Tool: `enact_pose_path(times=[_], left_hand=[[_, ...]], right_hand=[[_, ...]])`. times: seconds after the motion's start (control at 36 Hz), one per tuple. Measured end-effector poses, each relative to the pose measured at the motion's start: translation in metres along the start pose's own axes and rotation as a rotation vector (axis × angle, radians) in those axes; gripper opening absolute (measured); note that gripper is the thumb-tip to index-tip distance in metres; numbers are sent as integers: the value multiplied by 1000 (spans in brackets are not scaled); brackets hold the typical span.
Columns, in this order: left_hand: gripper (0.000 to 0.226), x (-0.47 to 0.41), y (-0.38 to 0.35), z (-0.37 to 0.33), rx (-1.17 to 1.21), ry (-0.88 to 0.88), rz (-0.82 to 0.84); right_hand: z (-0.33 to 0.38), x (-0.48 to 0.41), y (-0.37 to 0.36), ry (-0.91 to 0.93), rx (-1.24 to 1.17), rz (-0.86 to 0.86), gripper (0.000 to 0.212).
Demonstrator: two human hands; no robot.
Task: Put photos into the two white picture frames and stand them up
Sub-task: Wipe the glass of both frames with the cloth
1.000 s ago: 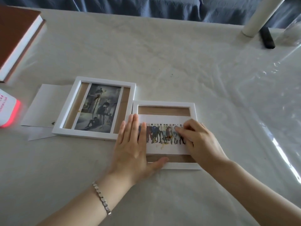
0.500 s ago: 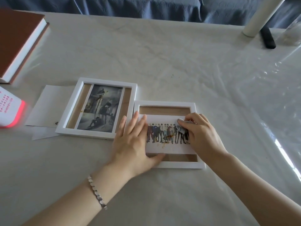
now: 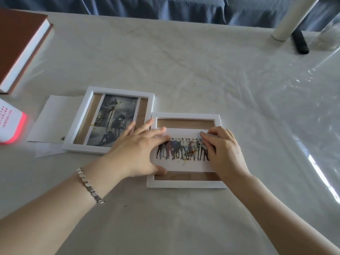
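My left hand flat, fingers straight, pressing the white-bordered group photo lying in the near white picture frame. My right hand pinches a small greyish wad against it. Farther left, second white frame lies flat, dark photo inside

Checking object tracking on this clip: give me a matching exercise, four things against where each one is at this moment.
Things:
1 book
2 dark photo
3 group photo
4 grey scrap

Places:
A in the right frame, under the left hand
B pinched in the right hand
C far left of the table
D in the left frame

Pairs: 1-C, 2-D, 3-A, 4-B
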State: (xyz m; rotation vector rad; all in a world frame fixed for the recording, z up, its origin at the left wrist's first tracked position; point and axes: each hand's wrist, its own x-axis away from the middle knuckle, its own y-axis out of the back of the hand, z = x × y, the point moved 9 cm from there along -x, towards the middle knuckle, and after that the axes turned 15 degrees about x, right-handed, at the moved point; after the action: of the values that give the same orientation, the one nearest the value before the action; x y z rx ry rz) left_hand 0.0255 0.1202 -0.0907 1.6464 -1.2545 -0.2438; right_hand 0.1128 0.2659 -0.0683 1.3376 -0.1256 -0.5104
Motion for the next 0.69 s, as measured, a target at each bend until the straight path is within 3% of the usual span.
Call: enact_pose_path(times=[0.19,0.39,0.47,0.56,0.69], left_hand=[[89,-2,1,-3,9,27,5],[90,-1,3,-5,-6,29,6],[91,-2,2,-5,7,31,8],[91,-2,2,-4,25,38,11],[91,-2,2,-5,3,38,6]], right_hand=[[24,19,-2,221,-35,132,36],[-1,-18,-3,-2,-11,47,19],[35,-3,-10,164,-27,48,16],[53,11,-15,337,-41,171,19],[0,-31,-2,3,-77,38,20]])
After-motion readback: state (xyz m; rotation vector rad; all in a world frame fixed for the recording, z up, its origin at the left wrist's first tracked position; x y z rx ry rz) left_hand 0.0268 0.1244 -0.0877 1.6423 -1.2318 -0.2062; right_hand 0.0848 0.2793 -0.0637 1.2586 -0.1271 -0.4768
